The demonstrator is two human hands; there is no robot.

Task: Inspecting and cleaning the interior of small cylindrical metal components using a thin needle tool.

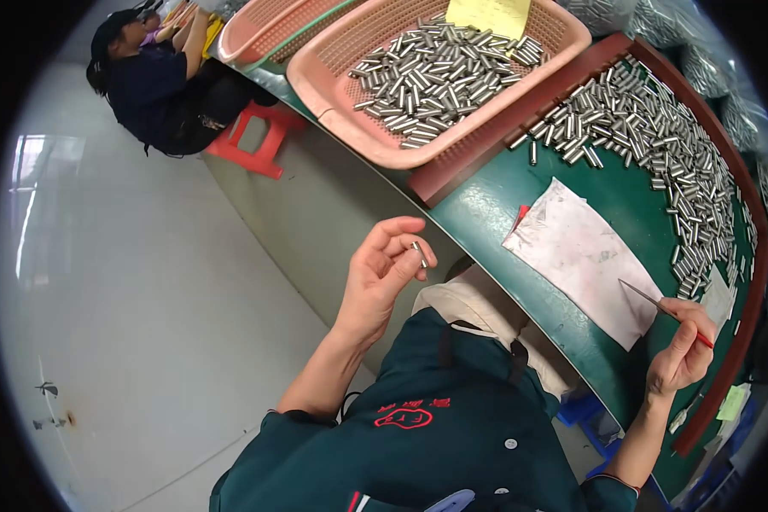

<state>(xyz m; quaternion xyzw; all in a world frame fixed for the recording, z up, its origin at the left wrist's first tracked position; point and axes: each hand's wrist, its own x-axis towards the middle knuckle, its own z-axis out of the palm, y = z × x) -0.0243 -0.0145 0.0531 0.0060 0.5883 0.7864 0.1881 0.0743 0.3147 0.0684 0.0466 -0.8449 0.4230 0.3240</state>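
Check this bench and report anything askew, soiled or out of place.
The pale cloth lies slantwise on the green tabletop and is smudged dark, so it looks soiled. Something red shows at its left edge, too small to identify. A few metal pins lie apart from the large pile. No clear damage shows.

Basket [333,115] past ledge [452,171], basket pins [444,77] inside, note [486,13] at far side; 2nd basket [260,26] to L. Table [486,192]: loose pins [691,179] far R, cloth [584,256] nearer. L hand [384,264] w/ held pin [419,254] L of cloth; R hand [683,346] R of cloth, tool [648,297] tip over it.
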